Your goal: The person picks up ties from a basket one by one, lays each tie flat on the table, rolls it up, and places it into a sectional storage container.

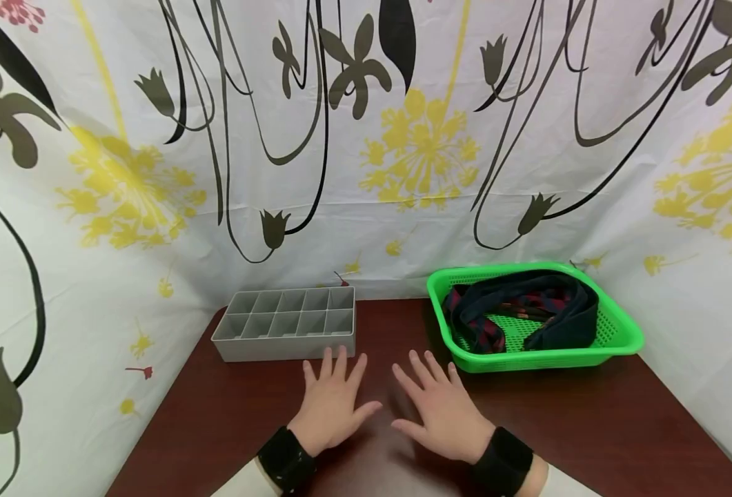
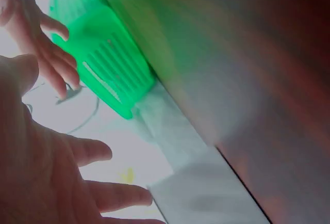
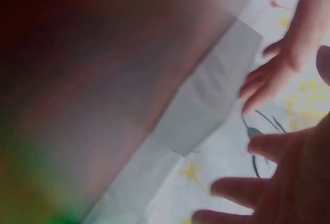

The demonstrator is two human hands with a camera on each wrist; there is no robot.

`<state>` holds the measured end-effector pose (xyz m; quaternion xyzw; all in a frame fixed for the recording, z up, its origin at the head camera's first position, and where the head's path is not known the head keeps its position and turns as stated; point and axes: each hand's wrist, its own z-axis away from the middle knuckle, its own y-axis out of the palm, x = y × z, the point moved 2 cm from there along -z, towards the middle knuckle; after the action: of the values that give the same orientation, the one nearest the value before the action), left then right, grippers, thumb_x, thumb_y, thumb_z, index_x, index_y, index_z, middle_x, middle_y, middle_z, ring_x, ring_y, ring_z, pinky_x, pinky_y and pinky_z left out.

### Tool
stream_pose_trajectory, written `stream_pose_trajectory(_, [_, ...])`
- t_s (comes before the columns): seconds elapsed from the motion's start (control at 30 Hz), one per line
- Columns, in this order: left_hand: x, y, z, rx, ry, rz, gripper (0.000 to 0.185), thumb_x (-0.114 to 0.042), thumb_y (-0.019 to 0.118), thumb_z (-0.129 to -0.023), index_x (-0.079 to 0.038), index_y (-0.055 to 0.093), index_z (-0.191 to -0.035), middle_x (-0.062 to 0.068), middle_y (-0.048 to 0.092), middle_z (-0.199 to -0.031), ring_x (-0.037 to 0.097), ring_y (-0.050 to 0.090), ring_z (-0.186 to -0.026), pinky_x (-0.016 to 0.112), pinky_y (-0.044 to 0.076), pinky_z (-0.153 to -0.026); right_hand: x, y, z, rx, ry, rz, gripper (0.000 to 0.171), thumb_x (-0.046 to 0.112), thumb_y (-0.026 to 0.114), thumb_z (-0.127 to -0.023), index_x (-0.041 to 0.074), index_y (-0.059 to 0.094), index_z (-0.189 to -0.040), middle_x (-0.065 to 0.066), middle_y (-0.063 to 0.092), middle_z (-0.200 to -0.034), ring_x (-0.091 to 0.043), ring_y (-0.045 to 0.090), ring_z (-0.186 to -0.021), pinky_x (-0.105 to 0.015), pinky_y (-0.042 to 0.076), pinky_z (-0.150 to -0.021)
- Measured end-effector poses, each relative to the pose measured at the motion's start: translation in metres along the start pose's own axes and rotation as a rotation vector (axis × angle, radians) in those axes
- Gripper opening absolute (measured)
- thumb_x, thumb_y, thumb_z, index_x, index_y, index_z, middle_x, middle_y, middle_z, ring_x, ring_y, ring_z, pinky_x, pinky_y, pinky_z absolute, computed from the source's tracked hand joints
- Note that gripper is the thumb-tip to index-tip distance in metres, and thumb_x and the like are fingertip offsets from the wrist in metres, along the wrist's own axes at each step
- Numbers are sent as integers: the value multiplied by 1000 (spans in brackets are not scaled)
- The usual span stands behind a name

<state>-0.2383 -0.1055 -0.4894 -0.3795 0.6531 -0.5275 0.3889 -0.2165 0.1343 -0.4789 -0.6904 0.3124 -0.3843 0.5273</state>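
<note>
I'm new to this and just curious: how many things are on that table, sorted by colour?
Grey: 1, the divided organizer tray
Green: 1, the plastic basket
Dark navy with red: 1 heap of fabric in the basket; I cannot tell how many pieces
Total: 3 things, with both hands, left hand and right hand, spread open above the table.

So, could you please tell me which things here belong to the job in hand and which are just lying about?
In hand:
- left hand, open
- right hand, open
- grey divided organiser
- dark striped cloth in green basket

Lying about:
- floral backdrop
- brown table
</note>
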Motion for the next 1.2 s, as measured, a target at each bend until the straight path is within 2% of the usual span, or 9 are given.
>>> stream_pose_trajectory(0.13, [-15, -4, -16, -17, 45, -12, 77, -71, 48, -103, -17, 53, -157, 27, 41, -166, 54, 38, -152, 82, 34, -111, -7, -25, 2, -33, -25, 47, 68, 57, 72, -96, 18, 60, -151, -12, 67, -133, -29, 65, -114, -47, 57, -91])
stream_pose_trajectory(0.23, [-23, -9, -26, -57, 71, -32, 67, -67, 51, -104, -15, 64, -144, 21, 56, -152, 44, 56, -137, 67, 48, -105, -17, -47, 2, -75, -21, 56, 49, 45, 78, -94, 16, 70, -132, 0, 68, -100, -11, 57, -78, -30, 49, -64])
stream_pose_trajectory(0.4, [-43, -19, -46, -136, 152, -66, 48, -54, 63, -102, -14, 71, -128, 7, 70, -112, 24, 68, -96, 40, 60, -78, -48, -75, 4, -144, 55, 23, 31, 34, 78, -95, 16, 72, -120, 11, 64, -80, -1, 51, -64, -25, 44, -58])
stream_pose_trajectory(0.53, [-69, -33, -62, -176, 195, -10, 42, -46, 68, -101, -14, 71, -128, 4, 70, -105, 19, 68, -90, 32, 59, -72, -82, -92, 7, -225, 126, -15, 24, 26, 74, -98, 13, 72, -118, 12, 54, -67, -4, 46, -58, -28, 40, -56])
stream_pose_trajectory(0.8, [-117, -36, -105, -250, 215, 94, 43, -47, 64, -104, -17, 68, -135, 3, 71, -116, 21, 63, -103, 34, 56, -85, -140, -100, 15, -248, 292, -87, 27, 20, 62, -104, 5, 69, -125, 3, 60, -70, -15, 47, -53, -33, 34, -50])
stream_pose_trajectory(0.9, [-135, -29, -122, -176, 152, 97, 57, -59, 52, -107, -24, 59, -151, 8, 67, -138, 30, 58, -131, 50, 52, -106, -153, -95, 14, -240, 322, -103, 30, 19, 60, -104, 2, 68, -127, 1, 61, -70, -16, 46, -52, -34, 34, -50])
stream_pose_trajectory(1.0, [-152, -20, -135, -63, 90, 96, 67, -73, 37, -105, -39, 43, -162, 15, 52, -160, 43, 34, -158, 73, 31, -120, -162, -88, 13, -221, 347, -117, 30, 19, 59, -105, 1, 67, -128, 0, 58, -66, -17, 44, -50, -34, 34, -50])
stream_pose_trajectory(1.1, [-168, -12, -143, 15, 63, 95, 71, -81, 29, -101, -47, 35, -163, 18, 42, -167, 50, 17, -163, 82, 16, -120, -170, -81, 12, -208, 360, -124, 30, 18, 57, -106, 1, 67, -128, 0, 54, -62, -17, 43, -50, -33, 33, -49])
stream_pose_trajectory(1.2, [-179, -7, -150, 36, 43, 60, 69, -81, 27, -101, -49, 38, -162, 18, 45, -166, 52, 17, -162, 83, 13, -121, -176, -78, 13, -225, 383, -130, 30, 17, 53, -107, 0, 68, -127, -1, 50, -60, -18, 41, -49, -33, 32, -49])
